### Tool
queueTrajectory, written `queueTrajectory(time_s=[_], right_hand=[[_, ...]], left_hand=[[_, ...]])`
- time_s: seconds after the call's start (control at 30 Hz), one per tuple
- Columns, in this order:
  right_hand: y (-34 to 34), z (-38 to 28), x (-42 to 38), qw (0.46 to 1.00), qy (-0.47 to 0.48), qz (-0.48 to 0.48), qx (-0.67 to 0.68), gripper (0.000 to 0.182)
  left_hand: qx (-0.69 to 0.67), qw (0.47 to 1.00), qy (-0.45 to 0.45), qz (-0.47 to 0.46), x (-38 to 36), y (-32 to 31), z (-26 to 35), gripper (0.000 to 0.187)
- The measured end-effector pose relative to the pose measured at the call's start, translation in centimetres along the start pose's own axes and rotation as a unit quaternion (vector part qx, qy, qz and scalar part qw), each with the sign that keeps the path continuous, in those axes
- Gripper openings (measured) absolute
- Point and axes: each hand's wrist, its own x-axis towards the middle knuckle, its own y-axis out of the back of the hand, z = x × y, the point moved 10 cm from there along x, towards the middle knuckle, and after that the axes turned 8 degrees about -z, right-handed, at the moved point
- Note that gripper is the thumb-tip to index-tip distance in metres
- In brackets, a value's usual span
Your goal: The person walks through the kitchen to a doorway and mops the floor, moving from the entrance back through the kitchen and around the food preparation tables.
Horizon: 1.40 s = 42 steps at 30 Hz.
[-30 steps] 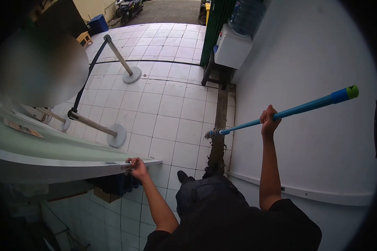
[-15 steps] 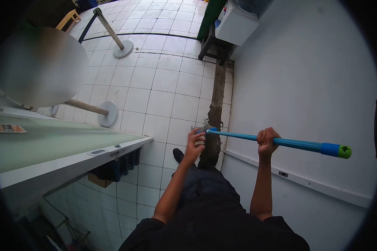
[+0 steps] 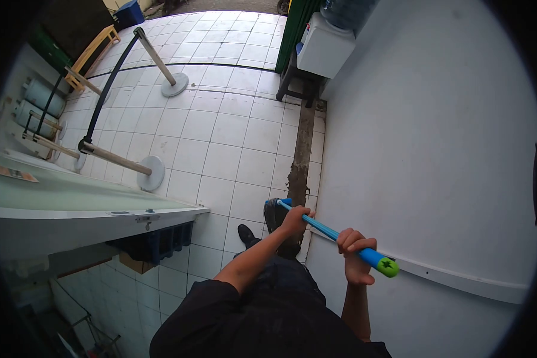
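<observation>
I hold a blue broom handle (image 3: 323, 227) with a green cap at its top end. My left hand (image 3: 296, 219) grips the handle low down, near the dark brush head (image 3: 273, 213) that rests on the white floor tiles. My right hand (image 3: 354, 254) grips the handle near the top, just below the blue-and-green end. The handle slants down to the left toward the floor. The brush head sits beside a strip of dark dirt (image 3: 300, 161) that runs along the foot of the white wall.
A white counter (image 3: 89, 206) juts in from the left. Queue posts with round bases (image 3: 150, 173) and a black belt stand on the tiled floor. A water dispenser (image 3: 319, 51) on a dark stool stands far ahead. The white wall (image 3: 435, 149) fills the right.
My left hand left the counter edge and took hold of the handle. The handle swung from raised and level to steeply down, and the brush head now touches the floor.
</observation>
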Motion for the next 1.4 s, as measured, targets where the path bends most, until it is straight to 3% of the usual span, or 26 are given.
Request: queueTrajectory(time_s=[0.03, 0.07, 0.13, 0.17, 0.2, 0.23, 0.3, 0.33, 0.43, 0.5, 0.57, 0.63, 0.77, 0.93, 0.97, 1.03, 1.07, 1.1, 1.17, 1.2, 1.23, 1.27, 1.33, 1.4], right_hand=[[-0.2, 0.6, -1.1, 0.999, -0.029, -0.001, -0.023, 0.088], [-0.2, 2.5, -3.6, 0.997, -0.076, 0.018, 0.013, 0.088], [1.7, 10.2, -12.6, 0.948, -0.248, 0.163, 0.111, 0.074], [1.9, 14.4, -18.9, 0.858, -0.39, 0.264, 0.205, 0.061], [1.0, 16.9, -24.9, 0.731, -0.483, 0.326, 0.353, 0.043], [-0.5, 16.6, -26.5, 0.63, -0.495, 0.324, 0.503, 0.026], [-0.5, 16.5, -31.8, 0.484, -0.463, 0.397, 0.627, 0.036], [-0.6, 15.9, -33.7, 0.387, -0.443, 0.438, 0.679, 0.04], [3.0, 13.1, -45.0, 0.398, -0.51, 0.376, 0.664, 0.024], [4.3, 12.3, -48.2, 0.415, -0.595, 0.35, 0.593, 0.025], [4.7, 12.7, -48.8, 0.434, -0.688, 0.325, 0.482, 0.026], [4.7, 13.9, -48.2, 0.433, -0.749, 0.307, 0.397, 0.028], [1.9, 18.1, -44.7, 0.41, -0.809, 0.277, 0.317, 0.031], [-3.2, 27.4, -36.2, 0.417, -0.835, 0.208, 0.292, 0.037], [-4.1, 30.5, -34.0, 0.434, -0.833, 0.187, 0.287, 0.038], [-5.2, 38.4, -28.1, 0.475, -0.824, 0.15, 0.272, 0.041], [-5.3, 43.2, -24.0, 0.5, -0.819, 0.126, 0.252, 0.055], [-5.0, 48.1, -19.1, 0.542, -0.793, 0.121, 0.25, 0.055], [-4.2, 58.3, -9.4, 0.594, -0.75, 0.134, 0.259, 0.054], [-4.0, 63.6, -4.1, 0.63, -0.709, 0.137, 0.286, 0.052], [-4.2, 68.8, 1.1, 0.642, -0.668, 0.137, 0.35, 0.047], [-3.9, 73.4, 6.5, 0.642, -0.642, 0.165, 0.385, 0.043], [-4.5, 79.9, 16.8, 0.649, -0.581, 0.187, 0.454, 0.038], [-6.6, 82.8, 23.5, 0.643, -0.533, 0.183, 0.518, 0.018]], left_hand=[[0.033, 0.999, -0.006, 0.035, -0.5, 0.8, -0.2, 0.035], [0.038, 0.999, -0.038, -0.004, -0.8, -0.1, 0.2, 0.034], [0.054, 0.99, -0.106, -0.078, -0.6, -1.4, 2.5, 0.032], [0.037, 0.978, -0.084, -0.189, -1.9, -6.1, -0.8, 0.03], [0.033, 0.965, -0.089, -0.246, -4.1, -8.8, -1.3, 0.031], [0.061, 0.95, -0.121, -0.28, -6.6, -12.0, -2.6, 0.035], [0.099, 0.93, -0.132, -0.329, -9.7, -16.7, -2.2, 0.036], [0.071, 0.948, -0.122, -0.286, -10.4, -17.0, -0.9, 0.033], [0.034, 0.951, -0.124, -0.28, -12.0, -19.6, 4.1, 0.029], [0.069, 0.93, -0.138, -0.335, -14.1, -22.6, 6.0, 0.031], [0.045, 0.883, -0.116, -0.452, -16.9, -26.4, 4.2, 0.028], [0.102, 0.772, -0.11, -0.618, -19.3, -29.2, 0.3, 0.021], [0.105, 0.762, -0.096, -0.632, -18.2, -26.6, -4.1, 0.017], [0.174, 0.845, -0.108, -0.495, -7.9, -13.4, -15.7, 0.011], [0.18, 0.863, -0.125, -0.455, -5.3, -10.7, -18.9, 0.01], [0.258, 0.841, -0.142, -0.454, 1.0, -5.5, -25.3, 0.007], [0.279, 0.847, -0.141, -0.43, 5.5, -1.7, -27.9, 0.007], [0.283, 0.865, -0.105, -0.401, 10.0, 1.5, -31.7, 0.009], [0.373, 0.908, -0.038, -0.185, 19.3, 9.0, -39.6, 0.032], [0.46, 0.872, 0.029, -0.165, 24.2, 12.8, -42.6, 0.039], [0.514, 0.855, 0.017, -0.073, 28.7, 16.9, -43.7, 0.037], [0.443, 0.885, 0.061, -0.129, 32.5, 19.8, -45.1, 0.047], [0.463, 0.847, 0.177, -0.192, 38.8, 25.0, -49.0, 0.035], [0.534, 0.811, 0.207, -0.122, 41.6, 30.8, -48.3, 0.025]])
